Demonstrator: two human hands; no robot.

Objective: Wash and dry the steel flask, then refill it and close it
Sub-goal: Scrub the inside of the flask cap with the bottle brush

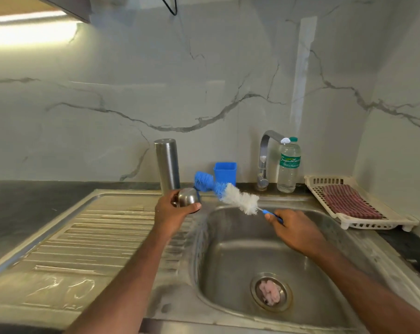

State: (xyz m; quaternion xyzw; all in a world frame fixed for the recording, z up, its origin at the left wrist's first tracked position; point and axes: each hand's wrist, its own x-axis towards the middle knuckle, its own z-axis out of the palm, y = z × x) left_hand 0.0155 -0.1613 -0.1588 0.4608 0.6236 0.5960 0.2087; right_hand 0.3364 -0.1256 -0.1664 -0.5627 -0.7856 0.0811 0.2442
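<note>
The steel flask [167, 165] stands upside down at the back of the sink's draining board, its mouth hidden behind my left hand. My left hand [171, 210] is shut on the rounded steel flask cap [187, 196], held just in front of the flask. My right hand [293, 229] grips the thin blue handle of a bottle brush [230, 195] with blue and white bristles. The brush reaches up and left over the sink basin [230, 256], its blue tip beside the cap.
A tap [264, 160] rises at the basin's back edge, with a plastic water bottle [289, 165] beside it. A blue plastic cup [224, 173] stands behind the brush. At right, a white draining tray [372, 224] holds a red checked cloth [348, 201]. The drain strainer [270, 291] holds scraps.
</note>
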